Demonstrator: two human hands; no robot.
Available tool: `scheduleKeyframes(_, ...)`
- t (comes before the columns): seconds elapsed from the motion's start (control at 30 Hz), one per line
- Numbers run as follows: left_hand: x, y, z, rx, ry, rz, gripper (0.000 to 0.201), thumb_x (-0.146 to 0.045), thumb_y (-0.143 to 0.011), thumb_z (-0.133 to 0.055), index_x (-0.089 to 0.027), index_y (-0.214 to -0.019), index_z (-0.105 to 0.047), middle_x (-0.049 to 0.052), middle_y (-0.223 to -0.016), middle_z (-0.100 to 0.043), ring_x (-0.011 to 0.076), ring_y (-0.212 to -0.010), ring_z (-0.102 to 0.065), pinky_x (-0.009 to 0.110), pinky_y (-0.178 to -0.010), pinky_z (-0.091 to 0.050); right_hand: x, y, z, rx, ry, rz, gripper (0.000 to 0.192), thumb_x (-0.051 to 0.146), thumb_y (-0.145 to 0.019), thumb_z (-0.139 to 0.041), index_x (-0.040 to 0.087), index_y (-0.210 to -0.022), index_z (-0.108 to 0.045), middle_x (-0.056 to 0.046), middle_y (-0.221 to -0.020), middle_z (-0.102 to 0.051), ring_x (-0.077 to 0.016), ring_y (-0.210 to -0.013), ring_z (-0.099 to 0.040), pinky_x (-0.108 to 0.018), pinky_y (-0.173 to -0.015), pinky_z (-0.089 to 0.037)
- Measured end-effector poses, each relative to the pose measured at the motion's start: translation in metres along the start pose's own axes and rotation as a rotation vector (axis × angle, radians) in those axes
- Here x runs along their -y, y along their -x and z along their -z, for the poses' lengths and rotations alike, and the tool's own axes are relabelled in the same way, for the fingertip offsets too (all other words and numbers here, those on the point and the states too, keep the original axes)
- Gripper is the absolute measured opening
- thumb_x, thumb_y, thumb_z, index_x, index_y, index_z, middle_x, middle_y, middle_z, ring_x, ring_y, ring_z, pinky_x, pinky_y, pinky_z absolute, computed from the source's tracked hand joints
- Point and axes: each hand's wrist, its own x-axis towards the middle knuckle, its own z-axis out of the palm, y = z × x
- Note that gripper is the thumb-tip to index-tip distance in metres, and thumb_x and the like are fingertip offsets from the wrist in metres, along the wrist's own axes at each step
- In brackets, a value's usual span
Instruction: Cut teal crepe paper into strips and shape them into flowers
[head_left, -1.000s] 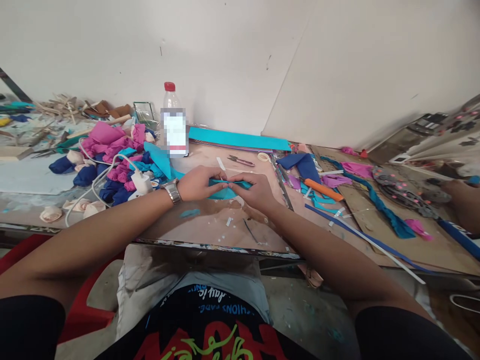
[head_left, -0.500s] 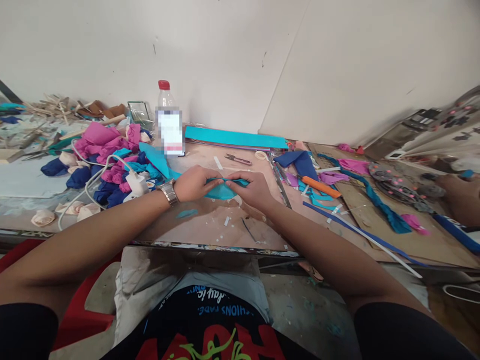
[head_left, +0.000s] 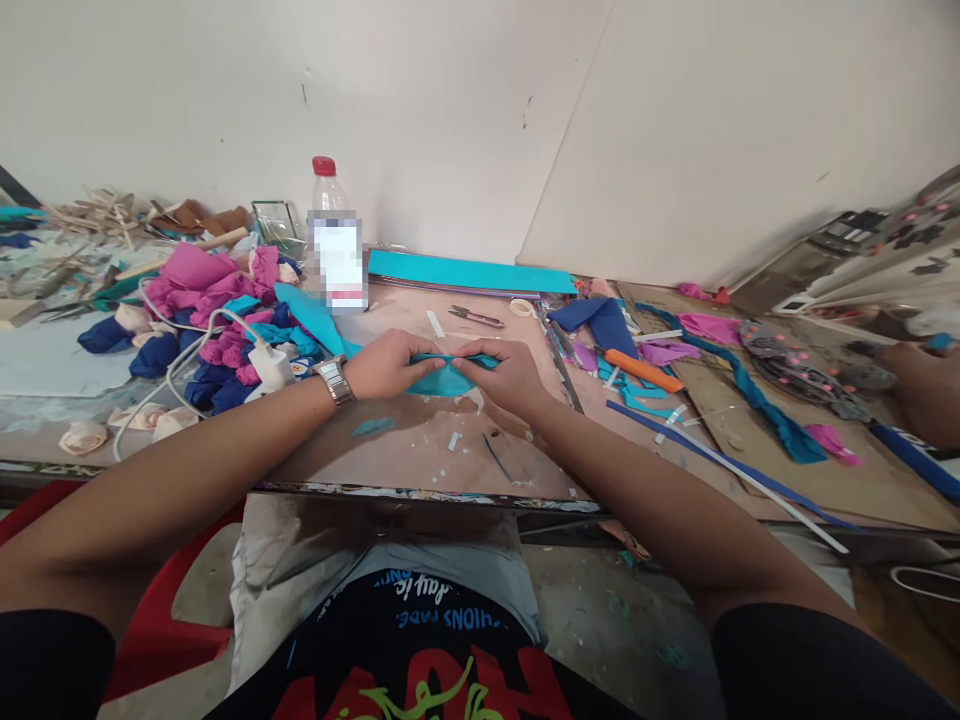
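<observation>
A turquoise fabric strip [head_left: 442,380] is stretched between my two hands just above the table. My left hand [head_left: 386,364], with a metal watch on its wrist, pinches the strip's upper edge between thumb and fingers. Close beside it, my right hand [head_left: 506,375] pinches the same edge, the thumb pressed on the cloth. From my left hand the strip's loose end [head_left: 311,315] runs back towards a heap of fabric pieces. Thread snips [head_left: 476,317] lie on the table beyond my hands, beside a ring of tape [head_left: 523,309].
Pink, blue and cream fabric rosettes [head_left: 199,275] and a white charger [head_left: 270,365] with its cable are at left. A bottle [head_left: 324,180] stands behind a phone [head_left: 341,265]. An orange cutter [head_left: 643,370] lies among scraps at right. Another person's hand [head_left: 919,385] is at far right.
My hands still pinch the fabric, and the gap between their fingertips has widened slightly. The view has shifted a little.
</observation>
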Motion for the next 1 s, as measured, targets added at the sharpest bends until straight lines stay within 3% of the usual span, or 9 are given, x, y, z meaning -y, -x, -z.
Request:
scheduleKeyframes(0.23,0.0029,-0.0020,0.0024,0.052,0.085,0.028,0.034,-0.037,-0.095,-0.049,-0.017,-0.104,-0.075,0.001,-0.084,-0.072,0.0154,-0.073,-0.058,0.027,-0.067,-0.039,-0.0016,-0.0007,-0.0002,0.031,-0.033,0.139,0.014,0.032,-0.086,-0.074,0.024,-0.093,-0.082,-0.004,-0.093,-0.080,-0.0209,-0.085,-0.075,-0.033,-0.081,-0.058)
scheduleKeyframes(0.53,0.0034,-0.0039,0.0040,0.073,0.150,0.126,0.026,-0.027,-0.085,-0.049,-0.014,-0.086,-0.071,0.000,-0.076,-0.066,0.0140,-0.069,-0.054,0.026,-0.063,-0.038,0.0003,-0.0011,0.0024,0.047,0.002,0.147,0.010,0.028,-0.086,-0.073,0.024,-0.092,-0.081,-0.004,-0.091,-0.080,-0.0207,-0.085,-0.074,-0.033,-0.078,-0.056)
scheduleKeyframes(0.8,0.0005,-0.0036,0.0045,0.109,0.222,0.161,0.023,-0.020,-0.079,-0.047,-0.015,-0.086,-0.068,-0.002,-0.067,-0.057,0.0123,-0.061,-0.047,0.026,-0.057,-0.033,0.0035,-0.0002,0.0031,0.071,-0.011,0.179,0.010,0.026,-0.088,-0.071,0.023,-0.092,-0.080,-0.004,-0.092,-0.079,-0.0196,-0.084,-0.074,-0.032,-0.077,-0.056)
scheduleKeyframes(1.0,-0.0035,-0.0019,0.0039,0.114,0.169,0.113,0.018,-0.030,-0.084,-0.058,-0.016,-0.089,-0.068,-0.001,-0.076,-0.063,0.0139,-0.069,-0.053,0.026,-0.063,-0.037,0.0039,0.0002,0.0037,0.042,0.014,0.141,0.012,0.024,-0.085,-0.072,0.023,-0.094,-0.080,-0.004,-0.093,-0.079,-0.0200,-0.086,-0.074,-0.032,-0.079,-0.057)
